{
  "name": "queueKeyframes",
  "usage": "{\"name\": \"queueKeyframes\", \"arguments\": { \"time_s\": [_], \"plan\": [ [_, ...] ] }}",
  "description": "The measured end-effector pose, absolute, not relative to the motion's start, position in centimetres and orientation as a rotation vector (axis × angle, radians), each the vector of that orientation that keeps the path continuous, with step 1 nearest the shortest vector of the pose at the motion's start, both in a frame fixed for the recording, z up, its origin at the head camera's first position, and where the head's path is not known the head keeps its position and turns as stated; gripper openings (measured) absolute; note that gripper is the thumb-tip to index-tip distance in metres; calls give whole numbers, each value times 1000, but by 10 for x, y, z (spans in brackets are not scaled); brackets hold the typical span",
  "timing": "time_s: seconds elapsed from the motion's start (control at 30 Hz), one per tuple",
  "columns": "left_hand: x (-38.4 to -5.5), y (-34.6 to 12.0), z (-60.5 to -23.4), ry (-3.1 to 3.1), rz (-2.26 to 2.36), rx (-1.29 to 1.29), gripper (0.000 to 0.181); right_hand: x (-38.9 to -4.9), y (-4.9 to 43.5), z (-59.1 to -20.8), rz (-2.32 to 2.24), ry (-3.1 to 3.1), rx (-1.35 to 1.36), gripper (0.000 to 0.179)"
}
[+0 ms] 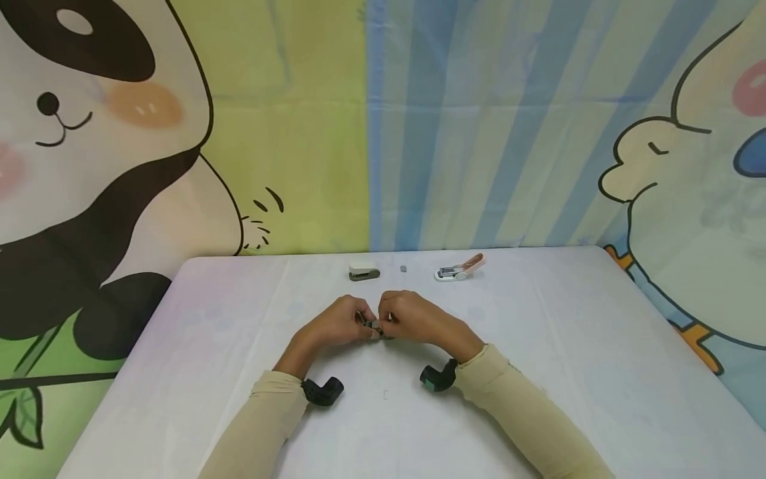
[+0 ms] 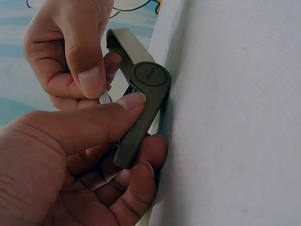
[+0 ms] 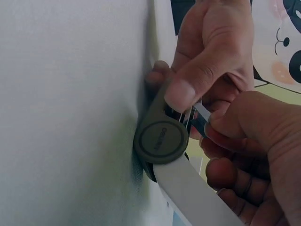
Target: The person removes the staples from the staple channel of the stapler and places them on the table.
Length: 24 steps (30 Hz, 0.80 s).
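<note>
Near the middle of the table, my left hand [image 1: 338,322] grips a dark green stapler [image 2: 149,75] by its base, thumb across its side near the hinge. The stapler's pale top arm [image 3: 188,190] is swung up from the base, so it lies opened out. My right hand [image 1: 417,317] meets the left hand at the stapler. Between its thumb and forefinger it pinches a small silver strip of staples [image 3: 202,112], whose end is at the stapler's inner channel. Fingers hide how far the strip reaches into the channel.
Along the back of the white table [image 1: 526,313] are a white-and-green stapler [image 1: 364,273], a small grey block of staples [image 1: 403,269] and a white-and-pink stapler [image 1: 456,271] with its arm raised. A tiny loose staple [image 1: 385,394] lies in front. A printed cloth [image 1: 317,133] hangs behind.
</note>
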State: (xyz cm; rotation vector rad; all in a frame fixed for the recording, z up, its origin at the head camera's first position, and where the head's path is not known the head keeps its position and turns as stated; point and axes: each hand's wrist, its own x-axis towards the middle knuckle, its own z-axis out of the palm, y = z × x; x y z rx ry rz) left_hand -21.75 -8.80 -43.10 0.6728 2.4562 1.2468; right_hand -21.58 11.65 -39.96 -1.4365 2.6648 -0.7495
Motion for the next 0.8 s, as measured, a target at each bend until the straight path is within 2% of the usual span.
{"name": "queueKeyframes", "arguments": {
  "time_s": [0.4, 0.8],
  "plan": [
    [-218, -88, -431, 2450, 1234, 651, 12, -230, 142, -387, -914, 2702, -1417, 9],
    [-217, -88, -429, 2458, 1224, 622, 11, -275, 172, -402, -822, 2900, -1169, 7]
  ]
}}
